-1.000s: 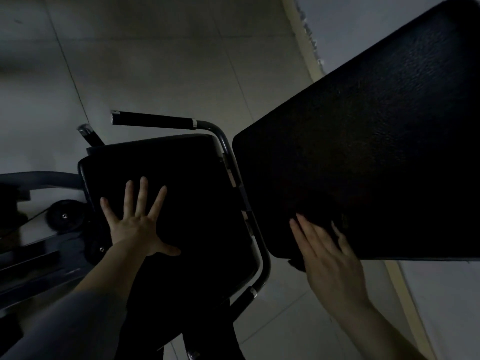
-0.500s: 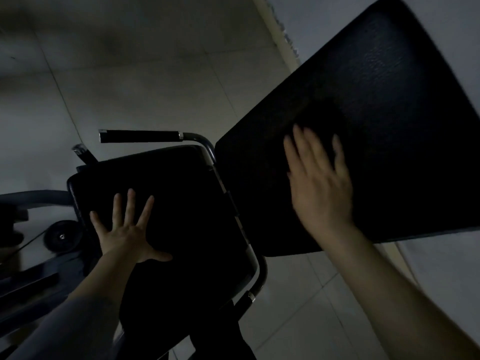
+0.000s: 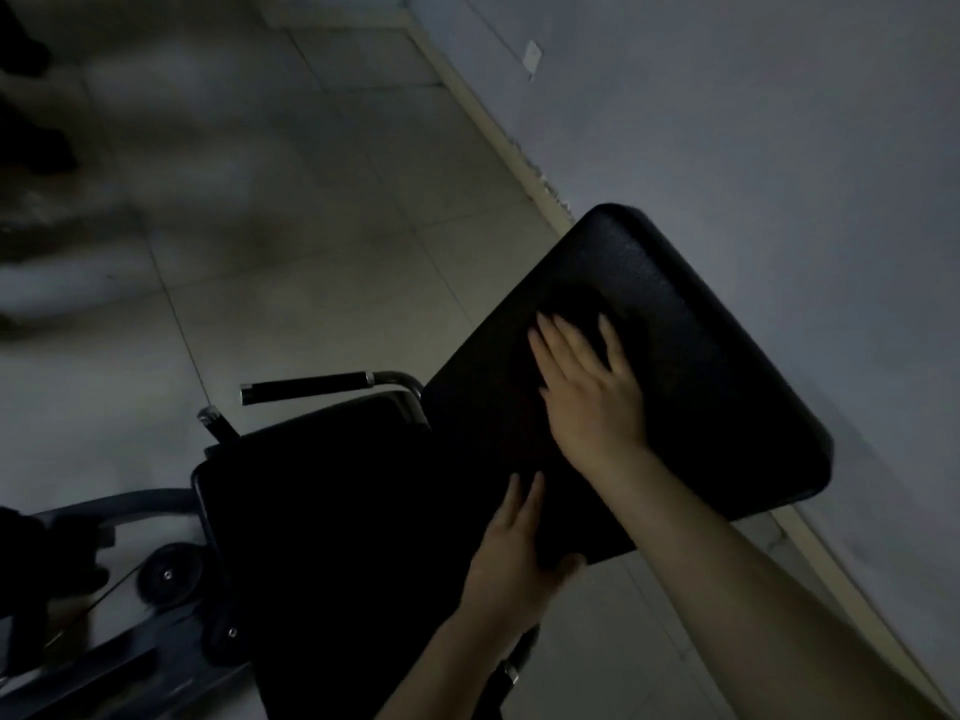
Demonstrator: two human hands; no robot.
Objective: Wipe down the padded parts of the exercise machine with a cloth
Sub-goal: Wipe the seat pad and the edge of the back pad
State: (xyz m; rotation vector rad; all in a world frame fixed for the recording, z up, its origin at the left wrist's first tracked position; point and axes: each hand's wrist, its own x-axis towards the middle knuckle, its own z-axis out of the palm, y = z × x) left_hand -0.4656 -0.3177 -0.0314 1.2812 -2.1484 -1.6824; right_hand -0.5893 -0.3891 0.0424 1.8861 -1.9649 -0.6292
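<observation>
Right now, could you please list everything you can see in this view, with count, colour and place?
back pad: one, black, right of centre, tilted toward the wall
seat pad: one, black, lower centre
cloth: one, dark, under the right fingers on the back pad; hard to make out
handle grip: one, black, above the seat pad
wheel: one, black, lower left
floor: pale tiles, upper left
wall: grey, right
wall plate: one, white, on the wall
left hand: flat at the back pad's lower edge
right hand: flat on the back pad
</observation>
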